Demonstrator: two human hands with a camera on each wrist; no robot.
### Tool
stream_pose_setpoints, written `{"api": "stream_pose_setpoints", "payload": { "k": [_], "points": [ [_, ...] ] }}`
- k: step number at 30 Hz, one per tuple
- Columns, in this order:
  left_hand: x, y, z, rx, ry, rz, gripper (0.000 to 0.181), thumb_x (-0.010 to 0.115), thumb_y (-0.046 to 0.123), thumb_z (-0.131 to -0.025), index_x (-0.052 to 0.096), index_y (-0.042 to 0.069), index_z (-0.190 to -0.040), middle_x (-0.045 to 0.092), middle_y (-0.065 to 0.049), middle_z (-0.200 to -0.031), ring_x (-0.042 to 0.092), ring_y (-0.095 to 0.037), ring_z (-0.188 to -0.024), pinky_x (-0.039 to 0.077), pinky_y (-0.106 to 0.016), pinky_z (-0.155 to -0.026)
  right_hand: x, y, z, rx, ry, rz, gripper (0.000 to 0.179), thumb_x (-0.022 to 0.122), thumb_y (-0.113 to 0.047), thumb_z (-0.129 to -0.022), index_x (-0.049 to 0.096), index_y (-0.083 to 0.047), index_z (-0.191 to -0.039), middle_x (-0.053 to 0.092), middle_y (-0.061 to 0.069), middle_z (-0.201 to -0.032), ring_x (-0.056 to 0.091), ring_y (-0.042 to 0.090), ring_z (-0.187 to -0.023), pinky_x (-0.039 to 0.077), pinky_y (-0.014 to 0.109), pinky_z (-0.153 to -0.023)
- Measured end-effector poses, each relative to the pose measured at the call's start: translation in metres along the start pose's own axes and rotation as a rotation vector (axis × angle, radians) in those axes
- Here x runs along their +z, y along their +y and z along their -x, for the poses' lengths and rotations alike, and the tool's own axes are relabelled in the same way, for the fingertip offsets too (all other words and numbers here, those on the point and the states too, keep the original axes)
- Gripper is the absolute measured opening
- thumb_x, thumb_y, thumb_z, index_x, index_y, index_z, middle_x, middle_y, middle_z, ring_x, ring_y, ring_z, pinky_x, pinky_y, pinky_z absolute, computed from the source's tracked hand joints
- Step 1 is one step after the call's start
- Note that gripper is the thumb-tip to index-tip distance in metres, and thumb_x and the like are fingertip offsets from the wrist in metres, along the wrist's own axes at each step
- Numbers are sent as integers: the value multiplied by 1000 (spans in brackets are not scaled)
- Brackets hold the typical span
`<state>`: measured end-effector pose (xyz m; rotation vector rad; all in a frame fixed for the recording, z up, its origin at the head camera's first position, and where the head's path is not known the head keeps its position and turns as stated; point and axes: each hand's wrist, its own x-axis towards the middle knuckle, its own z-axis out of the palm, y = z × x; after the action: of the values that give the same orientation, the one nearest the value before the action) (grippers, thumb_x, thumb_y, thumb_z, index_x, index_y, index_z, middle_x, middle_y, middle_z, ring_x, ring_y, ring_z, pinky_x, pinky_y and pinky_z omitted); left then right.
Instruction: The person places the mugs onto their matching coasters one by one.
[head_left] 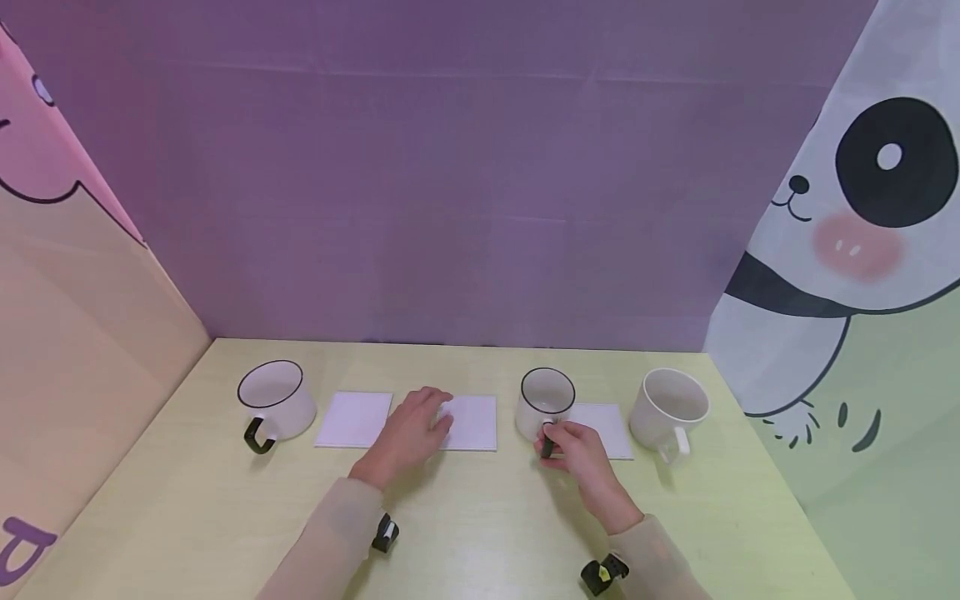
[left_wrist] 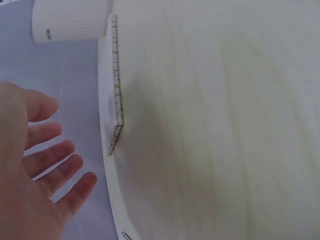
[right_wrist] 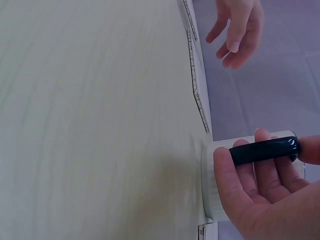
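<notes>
My right hand (head_left: pixel 585 471) grips the black handle (right_wrist: pixel 262 150) of a white mug (head_left: pixel 531 417) with a dark rim. The fingers are curled round the handle in the right wrist view. The mug stands upright at the left edge of the right-hand white board (head_left: pixel 606 429). Above the middle white board (head_left: pixel 474 425) is my left hand (head_left: pixel 405 437), its fingers spread and relaxed with nothing in them. In the left wrist view its fingertips (left_wrist: pixel 89 181) are near the board's edge, and part of a white mug (left_wrist: pixel 72 20) shows at the top left.
Another white mug with a dark rim and black handle (head_left: pixel 288 417) stands at the far left. An all-white mug (head_left: pixel 667 417) stands right of the boards. A third white board (head_left: pixel 352 419) lies left of the left hand. A purple backdrop (head_left: pixel 465 208) rises behind the table.
</notes>
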<state>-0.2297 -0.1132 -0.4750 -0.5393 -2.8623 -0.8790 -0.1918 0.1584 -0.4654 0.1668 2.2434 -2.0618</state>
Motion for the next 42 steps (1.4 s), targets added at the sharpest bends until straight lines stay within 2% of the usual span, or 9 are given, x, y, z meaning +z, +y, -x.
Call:
{"api": "stream_pose_setpoints", "payload": {
  "k": [14, 21, 28, 33, 42],
  "points": [
    [6, -4, -6, 38, -115, -109, 39, 62, 21, -101, 60, 1, -134, 57, -15, -136, 49, -35, -129, 43, -50, -108, -1, -1, 0, -4, -1, 12, 27, 51, -10, -104, 63, 14, -106, 67, 11, -90, 68, 21, -86, 59, 47, -86],
    [4, -7, -11, 9, -194, -152, 42, 59, 24, -102, 58, 0, -137, 54, -14, -141, 47, -34, -132, 41, -50, -110, 0, -3, 1, 5, -6, 7, 27, 51, -10, -104, 63, 15, -107, 67, 11, -91, 69, 21, -88, 58, 47, -86],
    [3, -9, -14, -15, -221, -149, 42, 61, 22, -101, 58, 0, -137, 53, -14, -144, 46, -34, -135, 39, -52, -112, 0, -3, 0, 12, -8, 14, 26, 50, -9, -104, 63, 14, -106, 67, 10, -91, 68, 21, -88, 58, 46, -87],
    [1, -12, -15, -4, -224, -134, 39, 64, 16, -97, 60, 0, -133, 53, -13, -143, 47, -34, -133, 39, -51, -111, 0, -4, 1, 4, -1, 15, 27, 51, -10, -104, 64, 14, -105, 67, 10, -91, 68, 20, -86, 59, 45, -85],
    [-7, -16, -17, 19, -282, -102, 44, 67, 10, -92, 60, -3, -133, 52, -15, -144, 47, -37, -133, 40, -51, -111, 1, -2, -1, 13, -8, 14, 23, 52, -8, -103, 65, 12, -103, 66, 10, -91, 68, 20, -87, 58, 45, -87]
  ]
}}
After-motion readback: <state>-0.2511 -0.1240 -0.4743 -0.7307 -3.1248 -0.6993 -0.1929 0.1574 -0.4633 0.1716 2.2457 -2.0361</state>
